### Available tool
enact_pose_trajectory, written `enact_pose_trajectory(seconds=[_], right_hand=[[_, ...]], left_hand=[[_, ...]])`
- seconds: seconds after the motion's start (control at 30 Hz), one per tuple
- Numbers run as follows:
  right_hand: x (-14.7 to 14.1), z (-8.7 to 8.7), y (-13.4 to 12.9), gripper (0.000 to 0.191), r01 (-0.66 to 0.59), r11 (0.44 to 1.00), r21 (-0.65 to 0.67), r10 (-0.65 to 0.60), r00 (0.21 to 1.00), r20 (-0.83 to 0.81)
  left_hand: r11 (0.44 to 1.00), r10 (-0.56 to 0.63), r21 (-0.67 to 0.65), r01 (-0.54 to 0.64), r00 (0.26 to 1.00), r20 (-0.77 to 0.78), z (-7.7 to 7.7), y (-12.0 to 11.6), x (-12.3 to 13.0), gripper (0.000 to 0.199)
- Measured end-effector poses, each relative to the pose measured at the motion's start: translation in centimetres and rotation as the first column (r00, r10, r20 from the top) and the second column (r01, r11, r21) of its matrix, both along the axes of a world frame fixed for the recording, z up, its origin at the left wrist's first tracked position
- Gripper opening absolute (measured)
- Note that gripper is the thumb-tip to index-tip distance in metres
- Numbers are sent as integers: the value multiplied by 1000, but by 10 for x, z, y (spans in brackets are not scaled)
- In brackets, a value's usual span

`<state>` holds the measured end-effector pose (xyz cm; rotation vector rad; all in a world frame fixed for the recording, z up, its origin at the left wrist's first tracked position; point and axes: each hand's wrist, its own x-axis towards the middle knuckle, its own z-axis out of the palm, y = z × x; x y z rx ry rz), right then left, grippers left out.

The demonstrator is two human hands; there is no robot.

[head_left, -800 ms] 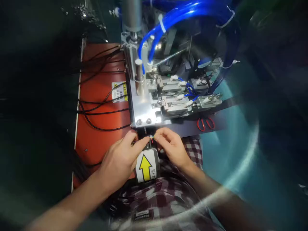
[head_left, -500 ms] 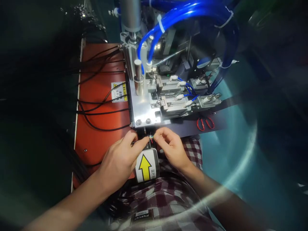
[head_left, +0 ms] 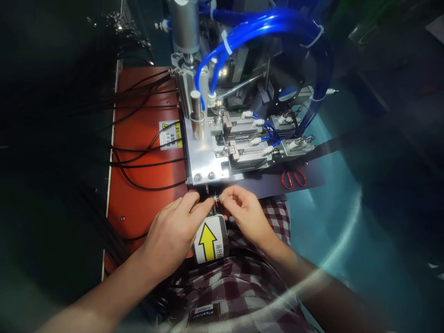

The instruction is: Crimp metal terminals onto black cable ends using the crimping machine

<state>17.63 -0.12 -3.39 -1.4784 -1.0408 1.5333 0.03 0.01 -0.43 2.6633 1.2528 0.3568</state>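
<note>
Dim teal room back there, with a red machine panel (head_left: 149, 138) lined with black cables (head_left: 152, 188) and chunky blue air hoses (head_left: 274, 18) over the metal fixture (head_left: 203, 157). Not much has just changed: the view's tipped slightly, both hands are at the same spot, so the fiddly bit hasn't moved on visibly. That's a tiny wired part (head_left: 216, 199) with a red bit, just off the fixture's front edge. Right hand (head_left: 248, 215) has its fingers pinched on it; left hand (head_left: 173, 231) has a thumb against it, but can't tell if those fingers grip anything. Red-handled scissors (head_left: 292, 180) sit near the dark plate's (head_left: 274, 187) front edge. Arrow sticker (head_left: 208, 245) reads "运行方", cut off; warning label (head_left: 170, 135) looks like "请定期 保养设备"; clothing patch (head_left: 204, 315) says "Pfashion", no machine brand readable.
</note>
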Motion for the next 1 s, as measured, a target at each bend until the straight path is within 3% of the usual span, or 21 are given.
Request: enact_pose_trajectory(seconds=[0.1, 0.3, 0.5, 0.6, 0.7, 0.83, 1.0], right_hand=[[3, 2, 0, 16, 10, 1000, 4, -10, 999, 31], [-1, 6, 2, 14, 28, 988, 151, -42, 995, 86], [-1, 0, 7, 17, 10, 997, -78, -14, 998, -55], [2, -3, 6, 19, 61, 994, -94, -66, 996, -54], [0, -1, 5, 21, 100, 995, -10, -100, 995, -22], [-8, 4, 5, 18, 41, 992, 118, -48, 997, 54], [-13, 4, 2, 15, 13, 953, 302, -90, 966, 243]], left_hand=[[1000, -3, -11, 3, 1000, 15, -1, 0, -1, 33], [1000, -3, -2, 3, 999, 43, -1, 1, -1, 31], [998, 5, -60, 1, 995, 98, 2, 2, -1, 25], [999, -5, -33, 9, 995, 101, 1, 3, -1, 23], [1000, -4, 6, 3, 996, 86, -1, 4, -2, 23], [1000, 13, 1, -13, 998, 66, -2, 2, -2, 25], [1000, 25, -17, -24, 997, 71, 1, 2, -2, 26]])
